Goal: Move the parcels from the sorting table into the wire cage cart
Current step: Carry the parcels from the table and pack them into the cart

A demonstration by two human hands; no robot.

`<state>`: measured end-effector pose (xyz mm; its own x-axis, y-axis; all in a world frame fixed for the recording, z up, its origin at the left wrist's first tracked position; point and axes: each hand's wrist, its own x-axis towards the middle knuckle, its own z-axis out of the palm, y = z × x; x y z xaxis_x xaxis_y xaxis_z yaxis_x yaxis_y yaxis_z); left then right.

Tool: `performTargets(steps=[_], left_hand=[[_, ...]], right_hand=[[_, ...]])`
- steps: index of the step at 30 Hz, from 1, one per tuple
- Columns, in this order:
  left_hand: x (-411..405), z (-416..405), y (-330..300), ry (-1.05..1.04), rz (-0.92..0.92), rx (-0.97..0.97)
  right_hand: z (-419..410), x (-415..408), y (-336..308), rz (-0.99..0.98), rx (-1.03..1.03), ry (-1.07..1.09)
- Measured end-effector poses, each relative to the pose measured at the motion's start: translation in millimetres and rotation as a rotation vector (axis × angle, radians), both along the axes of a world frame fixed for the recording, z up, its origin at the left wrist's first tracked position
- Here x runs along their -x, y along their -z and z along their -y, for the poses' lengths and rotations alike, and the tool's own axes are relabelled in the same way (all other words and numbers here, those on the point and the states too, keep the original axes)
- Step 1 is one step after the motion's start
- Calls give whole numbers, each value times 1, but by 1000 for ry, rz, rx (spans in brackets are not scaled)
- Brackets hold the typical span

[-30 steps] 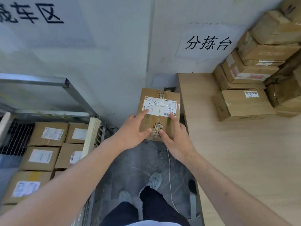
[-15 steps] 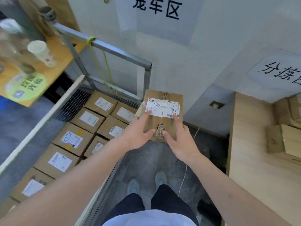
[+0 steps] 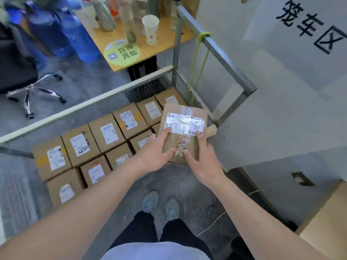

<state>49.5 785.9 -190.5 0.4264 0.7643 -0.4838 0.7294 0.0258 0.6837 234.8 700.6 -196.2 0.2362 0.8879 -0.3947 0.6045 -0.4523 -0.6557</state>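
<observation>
My fingers cover the lower part of the parcel, so its underside and near edge I cannot see, and the print on its label is too small to read. The parcel hides some boxes at the far right corner of the wire cage cart. My left forearm covers the near boxes. The cart's left end is cut by the picture edge. The bottles on the far worktop are blurred, and their tops are cut off at the top edge. The chair is cut at the left edge. The sorting table shows only one corner at the right edge.
</observation>
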Motion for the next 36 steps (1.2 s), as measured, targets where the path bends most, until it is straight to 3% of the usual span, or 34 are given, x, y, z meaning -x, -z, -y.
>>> performTargets(steps=[8,17,26,36], left_hand=[[75,29,10,-312,-17,9],[199,68,25,-554,-23,13],[360,102,40,-730,137,-52],[490,108,46,-913,170,-148]], right_hand=[[-33,60,7,-11,8,-312],[-42,185,17,-21,11,-530],[-26,350,32,-73,46,-550],[-23,493,48,-246,108,-453]])
